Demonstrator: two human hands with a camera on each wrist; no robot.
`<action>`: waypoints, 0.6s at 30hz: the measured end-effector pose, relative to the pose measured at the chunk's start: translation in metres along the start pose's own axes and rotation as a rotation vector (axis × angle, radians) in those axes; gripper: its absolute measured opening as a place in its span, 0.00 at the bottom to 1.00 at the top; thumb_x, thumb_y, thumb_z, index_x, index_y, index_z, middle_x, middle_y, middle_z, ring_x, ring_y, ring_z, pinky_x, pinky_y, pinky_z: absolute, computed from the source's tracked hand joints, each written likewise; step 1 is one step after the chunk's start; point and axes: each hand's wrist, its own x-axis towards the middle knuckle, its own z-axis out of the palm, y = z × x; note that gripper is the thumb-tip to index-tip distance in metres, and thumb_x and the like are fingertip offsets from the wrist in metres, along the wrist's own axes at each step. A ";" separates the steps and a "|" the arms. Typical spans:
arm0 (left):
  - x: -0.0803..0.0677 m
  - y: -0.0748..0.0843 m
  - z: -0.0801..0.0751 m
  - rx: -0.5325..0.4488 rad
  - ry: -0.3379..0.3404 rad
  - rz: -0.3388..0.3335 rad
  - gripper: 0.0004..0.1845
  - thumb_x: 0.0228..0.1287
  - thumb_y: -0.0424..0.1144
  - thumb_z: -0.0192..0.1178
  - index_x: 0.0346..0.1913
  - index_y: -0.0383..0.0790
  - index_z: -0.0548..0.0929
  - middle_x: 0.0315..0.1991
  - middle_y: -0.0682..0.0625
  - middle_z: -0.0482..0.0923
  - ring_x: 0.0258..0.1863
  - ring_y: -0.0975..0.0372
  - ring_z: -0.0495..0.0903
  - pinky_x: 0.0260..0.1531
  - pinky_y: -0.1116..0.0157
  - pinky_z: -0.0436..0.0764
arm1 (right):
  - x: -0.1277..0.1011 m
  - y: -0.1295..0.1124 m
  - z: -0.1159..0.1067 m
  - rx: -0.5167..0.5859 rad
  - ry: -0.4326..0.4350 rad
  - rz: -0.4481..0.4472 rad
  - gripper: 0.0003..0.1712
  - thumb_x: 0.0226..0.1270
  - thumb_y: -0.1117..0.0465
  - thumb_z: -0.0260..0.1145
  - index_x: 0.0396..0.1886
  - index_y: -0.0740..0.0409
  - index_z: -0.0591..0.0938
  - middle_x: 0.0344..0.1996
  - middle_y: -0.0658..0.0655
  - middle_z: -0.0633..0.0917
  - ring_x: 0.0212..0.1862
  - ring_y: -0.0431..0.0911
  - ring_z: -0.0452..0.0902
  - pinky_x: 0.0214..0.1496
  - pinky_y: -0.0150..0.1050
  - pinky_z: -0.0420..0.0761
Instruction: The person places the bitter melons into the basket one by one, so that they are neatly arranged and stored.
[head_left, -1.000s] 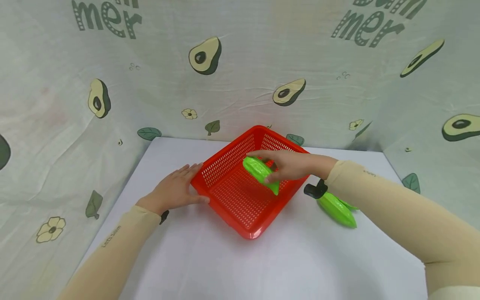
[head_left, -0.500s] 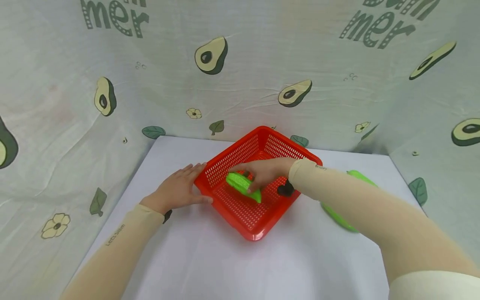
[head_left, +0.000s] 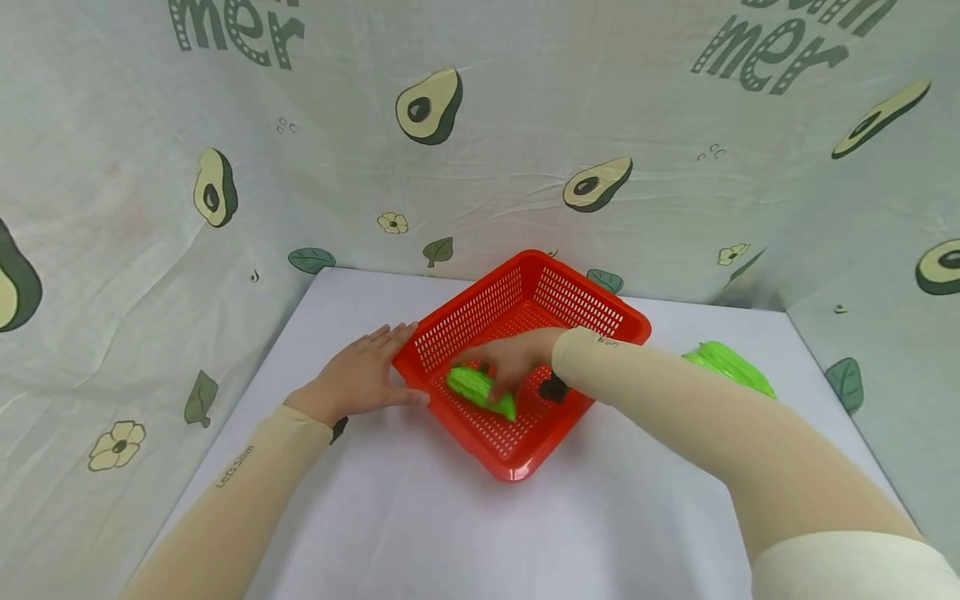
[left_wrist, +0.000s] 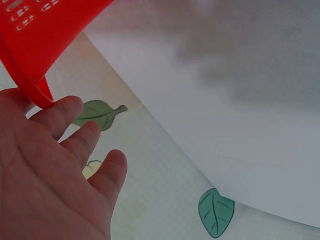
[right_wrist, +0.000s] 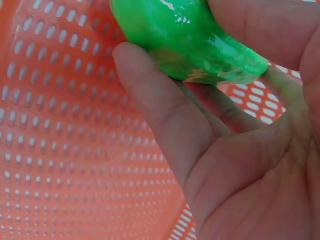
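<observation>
Our right hand (head_left: 517,360) reaches down into the red perforated basket (head_left: 450,325) at the centre of the head view, and its grip is closed around a glossy green toy vegetable (head_left: 480,390): in the right wrist view the thumb and fingers (right_wrist: 165,130) curl round the green piece (right_wrist: 190,40), which sits low over the basket floor (right_wrist: 65,150), though we cannot tell whether it already touches the mesh. Our left hand (head_left: 360,375) lies flat and open on the white tabletop (head_left: 420,517) with straight fingers (left_wrist: 75,145) pressed against the basket's left rim (left_wrist: 35,85); it holds nothing. As we judge it, the main risk is the smooth, shiny surface: if we loosen our fingers before the piece rests on the floor, it could roll toward a corner or bounce. The light basket could also slide or tip should our right wrist catch its near wall, which is what the bracing left hand guards against. Inside the basket we see only the green piece we hold and a small dark object (head_left: 553,388) beside our right wrist, which may be part of the wrist rig; it is too small to tell. Another green toy vegetable (head_left: 726,367) lies on the tabletop to the right, outside the basket and partly hidden behind our sleeve (head_left: 675,408).
</observation>
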 end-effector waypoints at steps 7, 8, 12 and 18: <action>0.001 -0.002 0.002 -0.002 -0.002 -0.005 0.68 0.42 0.85 0.53 0.80 0.45 0.52 0.78 0.44 0.54 0.75 0.44 0.51 0.70 0.44 0.57 | 0.006 -0.001 0.005 -0.012 -0.001 0.020 0.49 0.59 0.60 0.77 0.76 0.31 0.64 0.55 0.47 0.73 0.58 0.47 0.68 0.41 0.37 0.85; 0.001 -0.002 0.002 0.000 -0.003 -0.005 0.68 0.42 0.85 0.53 0.80 0.45 0.52 0.78 0.45 0.53 0.76 0.45 0.51 0.70 0.45 0.57 | 0.007 -0.001 0.006 -0.014 0.003 0.022 0.49 0.59 0.60 0.77 0.75 0.31 0.64 0.54 0.47 0.73 0.58 0.47 0.68 0.41 0.37 0.85; 0.000 -0.002 0.002 -0.009 0.005 0.010 0.68 0.42 0.85 0.53 0.80 0.43 0.51 0.79 0.45 0.50 0.76 0.47 0.50 0.71 0.45 0.56 | 0.008 -0.002 0.008 -0.020 0.007 0.011 0.48 0.58 0.61 0.77 0.75 0.33 0.65 0.54 0.46 0.74 0.58 0.46 0.68 0.41 0.36 0.84; 0.001 -0.002 0.002 -0.029 0.012 0.026 0.67 0.43 0.84 0.55 0.80 0.42 0.52 0.79 0.46 0.49 0.76 0.47 0.51 0.70 0.46 0.59 | 0.010 -0.004 0.012 0.008 0.001 -0.031 0.48 0.58 0.62 0.77 0.74 0.33 0.66 0.53 0.48 0.75 0.57 0.46 0.70 0.41 0.37 0.85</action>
